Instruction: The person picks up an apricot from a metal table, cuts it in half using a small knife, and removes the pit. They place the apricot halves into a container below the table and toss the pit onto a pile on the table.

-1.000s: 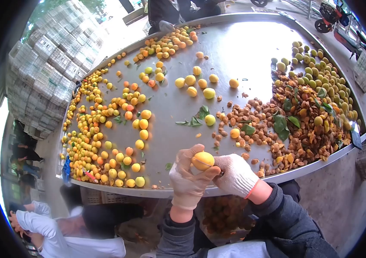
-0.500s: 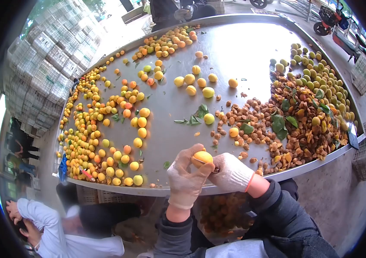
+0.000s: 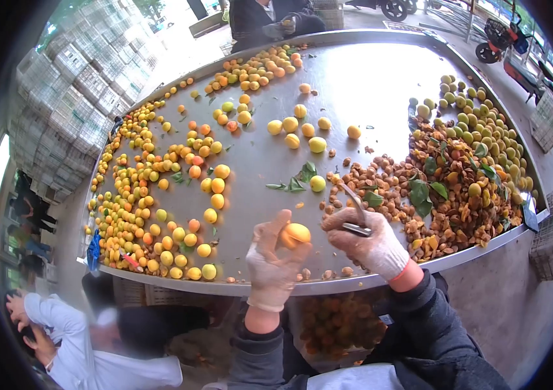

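Apricot (image 3: 298,233) sits in the gloved left hand (image 3: 273,260), above the near edge of the surface (image 3: 250,149), gripped between thumb and fingers; from where I stand, the right hand's (image 3: 372,242) fingers are wrapped round a metal tool (image 3: 357,229), apart from the fruit. I judge the fruit light, soft-fleshed, easily bruised and slick if juice escapes. Advisable hold: lightly round its widest part, leaving the crease on its face clear

One wide, round-edged head view looks from just behind the near edge of the bench (image 3: 250,214), facing forward and down across it, close above the hands (image 3: 271,265) there and reaching past its far edge.
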Demonstrator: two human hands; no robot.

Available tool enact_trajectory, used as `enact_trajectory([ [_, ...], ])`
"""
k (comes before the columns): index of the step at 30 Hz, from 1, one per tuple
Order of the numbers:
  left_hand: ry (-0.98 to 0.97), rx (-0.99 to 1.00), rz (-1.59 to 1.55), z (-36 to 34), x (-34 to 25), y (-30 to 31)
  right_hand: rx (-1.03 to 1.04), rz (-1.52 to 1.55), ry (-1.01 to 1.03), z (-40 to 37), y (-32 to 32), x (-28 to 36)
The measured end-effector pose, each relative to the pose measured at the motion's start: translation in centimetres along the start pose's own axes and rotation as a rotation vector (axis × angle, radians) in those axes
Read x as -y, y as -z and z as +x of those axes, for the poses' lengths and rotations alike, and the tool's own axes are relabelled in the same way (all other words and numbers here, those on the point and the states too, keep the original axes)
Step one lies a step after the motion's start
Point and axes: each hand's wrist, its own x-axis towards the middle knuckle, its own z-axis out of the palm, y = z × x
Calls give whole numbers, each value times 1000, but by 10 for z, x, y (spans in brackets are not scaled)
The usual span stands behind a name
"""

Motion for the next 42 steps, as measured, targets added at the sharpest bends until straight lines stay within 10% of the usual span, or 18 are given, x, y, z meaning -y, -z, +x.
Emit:
enact_trajectory([
  [3, -164, 102, 269, -6, -3, -13, -38, -226, 410, 13, -8, -21],
  [8, -28, 215, 109, -5, -5, -13, 88, -122, 275, 10, 2, -12],
  [11, 452, 145, -89, -2, -13, -12, 134, 41, 0, 0, 9, 4],
  [14, 522, 103, -730, 3, -12, -9, 173, 281, -80, -3, 19, 6],
  [20, 527, 92, -744, 2, -3, -5, 473, -66, 232, -10, 31, -3],
  [23, 597, 124, -793, -1, 1, -7, 17, 160, 7, -14, 30, 10],
  [29, 654, 223, -585, -10, 4, -28, -398, 911, 419, 7, 3, -1],
  [42, 521, 73, -262, -27, -3, -65, -438, 330, 904, 6, -2, -19],
])
